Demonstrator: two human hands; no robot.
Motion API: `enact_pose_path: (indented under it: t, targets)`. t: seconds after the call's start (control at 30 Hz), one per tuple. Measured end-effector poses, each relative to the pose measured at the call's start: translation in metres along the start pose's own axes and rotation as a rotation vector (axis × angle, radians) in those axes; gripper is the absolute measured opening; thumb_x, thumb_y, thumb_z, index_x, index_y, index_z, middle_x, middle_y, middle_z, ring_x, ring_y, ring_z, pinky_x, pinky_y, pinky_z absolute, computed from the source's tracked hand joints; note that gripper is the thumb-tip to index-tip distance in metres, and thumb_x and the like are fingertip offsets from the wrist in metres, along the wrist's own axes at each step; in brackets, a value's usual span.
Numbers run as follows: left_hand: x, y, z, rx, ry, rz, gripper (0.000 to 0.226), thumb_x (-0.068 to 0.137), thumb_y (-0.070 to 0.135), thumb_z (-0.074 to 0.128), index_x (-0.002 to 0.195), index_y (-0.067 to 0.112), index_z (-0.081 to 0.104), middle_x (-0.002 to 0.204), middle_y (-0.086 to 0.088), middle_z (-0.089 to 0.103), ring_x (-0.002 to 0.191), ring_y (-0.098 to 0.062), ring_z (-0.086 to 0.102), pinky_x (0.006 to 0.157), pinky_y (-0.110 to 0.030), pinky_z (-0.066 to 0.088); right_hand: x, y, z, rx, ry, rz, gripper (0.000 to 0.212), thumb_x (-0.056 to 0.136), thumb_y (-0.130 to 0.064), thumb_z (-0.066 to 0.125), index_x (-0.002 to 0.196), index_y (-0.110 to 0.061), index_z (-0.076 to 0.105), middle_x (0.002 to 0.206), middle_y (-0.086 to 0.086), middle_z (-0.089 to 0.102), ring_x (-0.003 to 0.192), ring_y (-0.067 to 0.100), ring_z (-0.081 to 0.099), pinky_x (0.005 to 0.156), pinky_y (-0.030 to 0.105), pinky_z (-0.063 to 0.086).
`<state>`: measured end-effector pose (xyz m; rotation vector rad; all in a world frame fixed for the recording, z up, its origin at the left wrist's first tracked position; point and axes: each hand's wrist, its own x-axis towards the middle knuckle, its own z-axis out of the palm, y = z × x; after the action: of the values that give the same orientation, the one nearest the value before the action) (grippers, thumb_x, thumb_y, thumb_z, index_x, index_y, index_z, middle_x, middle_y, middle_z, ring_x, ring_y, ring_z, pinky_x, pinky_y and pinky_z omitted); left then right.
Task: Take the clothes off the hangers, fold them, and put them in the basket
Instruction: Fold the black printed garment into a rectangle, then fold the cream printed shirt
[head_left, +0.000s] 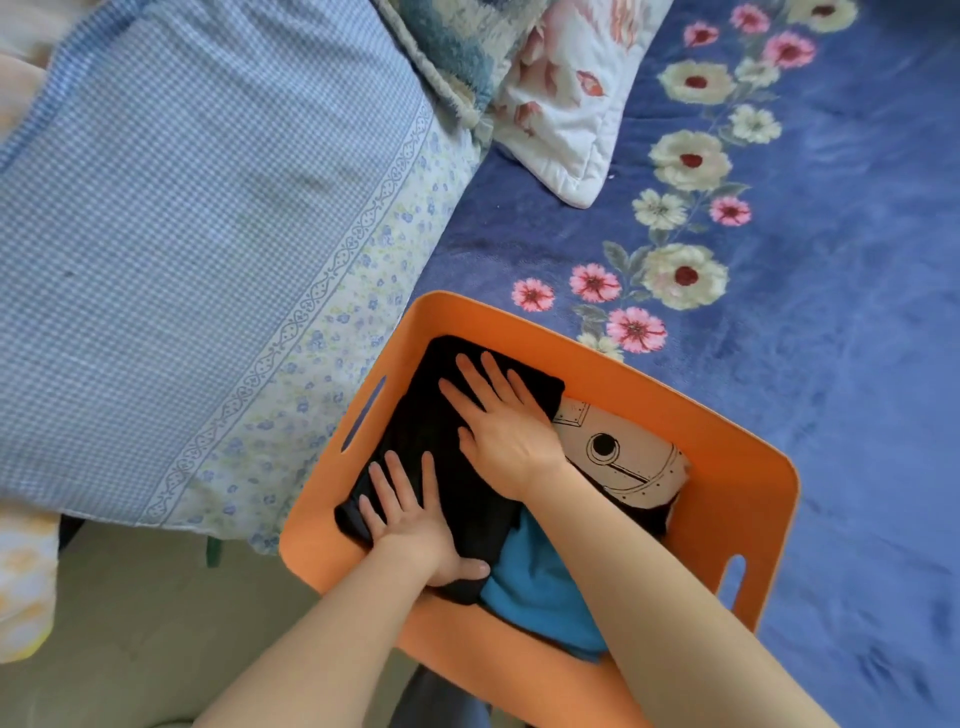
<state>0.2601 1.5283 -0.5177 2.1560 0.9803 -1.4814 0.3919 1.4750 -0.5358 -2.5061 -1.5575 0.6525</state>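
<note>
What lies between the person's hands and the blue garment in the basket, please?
A folded black garment, in the head view: the left hand and right hand press flat on it, atop the blue garment.

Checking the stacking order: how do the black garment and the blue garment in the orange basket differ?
The black garment lies on top; the blue garment lies beneath it and shows only at the near side. The left hand and right hand press flat on the black garment, not on the blue garment. The black garment is dark, the blue garment bright. Both lie inside the orange basket.
</note>
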Motion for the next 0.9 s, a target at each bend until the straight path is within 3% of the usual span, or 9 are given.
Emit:
enact_pose_path:
  t: [0.17, 0.27, 0.37, 0.53, 0.7, 0.9]
  targets:
    - [-0.039, -0.004, -0.030, -0.006, 0.000, 0.102, 0.108, 0.086, 0.057, 0.058, 0.153, 0.019, -0.018, 0.158, -0.020, -0.022, 0.146, -0.041, -0.015, 0.117, -0.059, 0.009, -0.104, 0.003, -0.048, 0.041, -0.004, 0.197, 0.060, 0.101, -0.026, 0.040, 0.156, -0.019, 0.017, 0.164, 0.005, 0.009, 0.151, 0.023, 0.003, 0.121, 0.039, 0.007]
    - [-0.083, 0.025, -0.028, 0.035, 0.175, 0.231, 0.091, 0.094, 0.045, 0.051, 0.155, 0.019, -0.010, 0.161, -0.018, -0.011, 0.148, -0.040, -0.004, 0.117, -0.055, 0.017, -0.176, 0.012, -0.077, 0.029, -0.003, 0.305, 0.061, 0.098, -0.025, 0.045, 0.154, -0.015, 0.024, 0.162, 0.006, 0.017, 0.151, 0.024, 0.010, 0.119, 0.038, 0.014]
    - [-0.135, 0.075, -0.007, 0.041, 0.381, 0.392, 0.081, 0.094, 0.034, 0.052, 0.155, 0.013, 0.004, 0.160, -0.019, 0.005, 0.147, -0.037, 0.008, 0.116, -0.047, 0.024, -0.250, 0.021, -0.098, 0.057, 0.116, 0.406, 0.058, 0.087, -0.019, 0.058, 0.143, -0.010, 0.046, 0.152, 0.011, 0.041, 0.142, 0.031, 0.036, 0.110, 0.043, 0.035]
    - [-0.245, 0.188, 0.059, 0.161, 0.570, 0.655, 0.067, 0.092, 0.027, 0.052, 0.149, 0.010, 0.022, 0.153, -0.017, 0.022, 0.142, -0.033, 0.021, 0.111, -0.042, 0.029, -0.405, 0.036, -0.120, 0.041, 0.182, 0.622, 0.059, 0.097, -0.025, 0.046, 0.152, -0.013, 0.028, 0.159, 0.008, 0.026, 0.148, 0.023, 0.020, 0.114, 0.037, 0.024]
    - [-0.351, 0.291, 0.143, 0.334, 0.659, 0.909, 0.057, 0.092, 0.030, 0.053, 0.142, 0.009, 0.035, 0.152, -0.015, 0.027, 0.142, -0.030, 0.023, 0.109, -0.043, 0.034, -0.579, 0.053, -0.118, -0.002, 0.236, 0.787, 0.060, 0.096, -0.028, 0.047, 0.151, -0.013, 0.027, 0.156, 0.007, 0.029, 0.147, 0.023, 0.022, 0.111, 0.037, 0.029]
    - [-0.462, 0.401, 0.225, 0.562, 0.738, 1.194, 0.051, 0.094, 0.030, 0.051, 0.139, 0.010, 0.039, 0.155, -0.016, 0.022, 0.144, -0.031, 0.019, 0.109, -0.041, 0.032, -0.778, 0.078, -0.127, -0.028, 0.297, 1.092, 0.057, 0.097, -0.038, 0.046, 0.147, -0.015, 0.033, 0.152, 0.007, 0.033, 0.142, 0.023, 0.026, 0.111, 0.037, 0.027]
